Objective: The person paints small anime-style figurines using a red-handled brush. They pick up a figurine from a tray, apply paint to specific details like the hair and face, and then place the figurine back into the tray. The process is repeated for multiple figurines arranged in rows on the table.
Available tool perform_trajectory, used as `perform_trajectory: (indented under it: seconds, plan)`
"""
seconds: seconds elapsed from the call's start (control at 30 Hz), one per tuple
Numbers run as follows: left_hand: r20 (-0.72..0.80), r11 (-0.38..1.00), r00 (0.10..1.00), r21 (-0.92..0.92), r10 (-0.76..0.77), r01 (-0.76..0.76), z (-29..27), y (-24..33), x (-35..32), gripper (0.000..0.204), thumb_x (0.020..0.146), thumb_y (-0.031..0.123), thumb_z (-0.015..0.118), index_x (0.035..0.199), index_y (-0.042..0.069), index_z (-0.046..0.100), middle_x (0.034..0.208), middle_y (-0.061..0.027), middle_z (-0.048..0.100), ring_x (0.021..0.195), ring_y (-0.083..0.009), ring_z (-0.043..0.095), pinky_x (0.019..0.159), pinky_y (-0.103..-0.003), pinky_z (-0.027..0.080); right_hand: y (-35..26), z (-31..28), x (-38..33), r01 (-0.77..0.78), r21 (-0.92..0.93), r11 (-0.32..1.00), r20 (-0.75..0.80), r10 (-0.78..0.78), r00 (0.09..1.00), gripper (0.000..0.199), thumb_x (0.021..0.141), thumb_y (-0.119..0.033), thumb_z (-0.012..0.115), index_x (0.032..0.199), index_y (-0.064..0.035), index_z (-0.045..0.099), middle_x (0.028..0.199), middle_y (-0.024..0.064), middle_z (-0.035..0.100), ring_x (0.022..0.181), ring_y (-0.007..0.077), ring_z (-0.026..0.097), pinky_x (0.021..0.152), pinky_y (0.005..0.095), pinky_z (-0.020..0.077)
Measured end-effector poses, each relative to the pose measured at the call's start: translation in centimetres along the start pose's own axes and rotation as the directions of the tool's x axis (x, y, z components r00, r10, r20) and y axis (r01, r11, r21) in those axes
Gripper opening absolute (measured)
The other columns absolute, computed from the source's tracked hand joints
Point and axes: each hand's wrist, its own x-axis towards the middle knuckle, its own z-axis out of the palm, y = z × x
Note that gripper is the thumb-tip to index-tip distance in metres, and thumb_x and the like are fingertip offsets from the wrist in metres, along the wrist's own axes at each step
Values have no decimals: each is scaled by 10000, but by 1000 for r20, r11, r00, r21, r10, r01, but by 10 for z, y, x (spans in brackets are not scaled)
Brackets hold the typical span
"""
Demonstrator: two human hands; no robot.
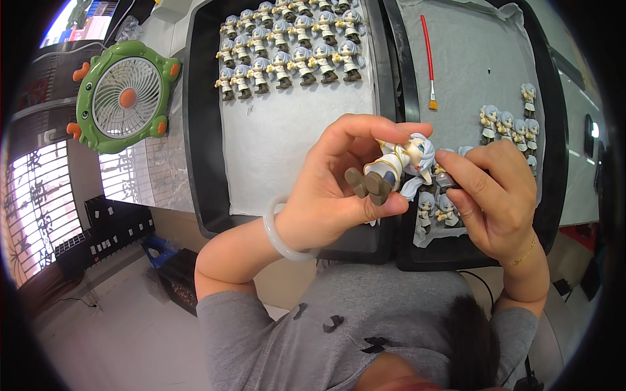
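My left hand (339,176) is closed around a small figurine (393,163) with pale blue hair, a white coat with gold trim and brown boots. It lies tilted, with its boot soles toward me and its head toward my right hand. My right hand (492,189) pinches a small grey piece (445,180) between thumb and fingertips, close beside the figurine's head. What this piece is cannot be made out. Below it, similar figurines (426,212) lie in the right tray (407,85), partly hidden by my right hand.
The left tray (195,124), lined with white paper, holds rows of like figurines (280,62). In the right tray lie a red-handled brush (428,62) and more figurines (508,124) along its right side. A green fan (127,98) stands left of the trays.
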Motion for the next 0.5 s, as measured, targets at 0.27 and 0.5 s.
perform_trajectory:
  seconds: [0.27,0.5]
  plan:
    - [-5,997,998,-52,-55,55,0,2,0,564,679,219,722,1105,159,357,1248,-242,377,1125,-249,432,948,-373,345,0,1,1,31,-35,999,-52,-32,998,292,623,-150,667,897,-60,622,714,43,503,592,194,450,514,298,341]
    - [36,994,996,68,83,-85,-2,-1,0,549,679,183,722,1092,137,363,1240,-259,380,1114,-247,442,927,-362,357,1,-2,0,2,29,1000,-28,-1,1000,269,651,-156,647,898,-52,616,693,51,507,567,196,448,500,297,344]
